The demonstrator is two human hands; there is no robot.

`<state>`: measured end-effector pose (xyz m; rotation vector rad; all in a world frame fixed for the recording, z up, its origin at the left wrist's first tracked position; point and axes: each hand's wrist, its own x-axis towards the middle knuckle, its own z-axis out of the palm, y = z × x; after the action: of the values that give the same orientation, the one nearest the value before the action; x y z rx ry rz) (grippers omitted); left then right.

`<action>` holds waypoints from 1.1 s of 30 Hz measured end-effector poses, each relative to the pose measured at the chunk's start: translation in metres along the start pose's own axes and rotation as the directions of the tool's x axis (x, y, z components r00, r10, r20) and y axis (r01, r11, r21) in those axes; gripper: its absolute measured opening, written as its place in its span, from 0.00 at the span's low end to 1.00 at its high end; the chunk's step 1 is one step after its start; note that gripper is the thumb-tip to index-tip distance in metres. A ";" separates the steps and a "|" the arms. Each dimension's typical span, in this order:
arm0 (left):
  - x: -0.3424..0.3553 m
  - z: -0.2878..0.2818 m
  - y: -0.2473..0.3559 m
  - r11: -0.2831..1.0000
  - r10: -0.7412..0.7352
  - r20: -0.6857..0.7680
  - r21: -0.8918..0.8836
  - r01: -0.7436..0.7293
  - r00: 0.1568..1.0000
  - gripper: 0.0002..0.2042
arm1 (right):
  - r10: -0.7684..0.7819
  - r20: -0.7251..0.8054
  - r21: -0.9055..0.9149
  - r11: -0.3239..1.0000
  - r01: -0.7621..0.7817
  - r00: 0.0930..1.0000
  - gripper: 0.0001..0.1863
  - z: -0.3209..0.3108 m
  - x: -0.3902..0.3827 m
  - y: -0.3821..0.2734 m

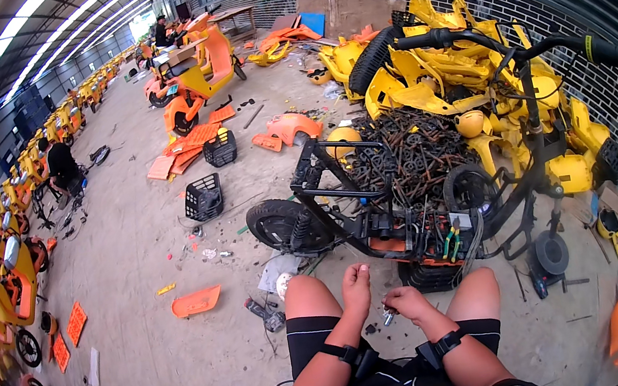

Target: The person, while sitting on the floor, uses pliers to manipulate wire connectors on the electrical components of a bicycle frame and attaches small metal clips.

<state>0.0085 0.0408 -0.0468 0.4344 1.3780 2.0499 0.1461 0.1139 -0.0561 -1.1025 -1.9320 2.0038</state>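
My left hand is raised above my left knee with its fingers curled together. Whether it holds anything is hidden. Between my knees, my right hand pinches a small shiny metal piece, perhaps a socket or bolt; it is too small to name surely. Just ahead of both hands stands a stripped black scooter frame with its wheels and handlebar on. Green-handled pliers rest on its floor section, beside cables. A cordless drill lies on the ground left of my left knee.
Beyond the frame rise a heap of rusty metal parts and a pile of yellow body panels. Black crates and an orange panel lie on the floor. Scooters line the left side, where a person crouches.
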 end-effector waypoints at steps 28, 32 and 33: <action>-0.009 -0.004 -0.002 0.913 0.008 0.004 0.407 -0.009 1.000 0.08 | -0.880 -0.342 -0.563 0.472 0.678 0.328 0.08 -0.056 -0.007 -0.232; -0.001 -0.011 -0.012 0.908 0.061 0.043 0.413 -0.073 0.997 0.10 | -0.370 -0.562 0.048 0.878 0.476 0.740 0.07 -0.099 0.044 -0.063; -0.004 -0.013 -0.009 0.901 0.052 0.046 0.429 -0.066 0.998 0.10 | -0.310 -0.495 0.136 0.895 0.425 0.812 0.06 -0.092 0.031 -0.038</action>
<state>0.0062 0.0314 -0.0599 0.7011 1.8225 1.7638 0.1630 0.2121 -0.0244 -0.9397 -1.4710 1.5368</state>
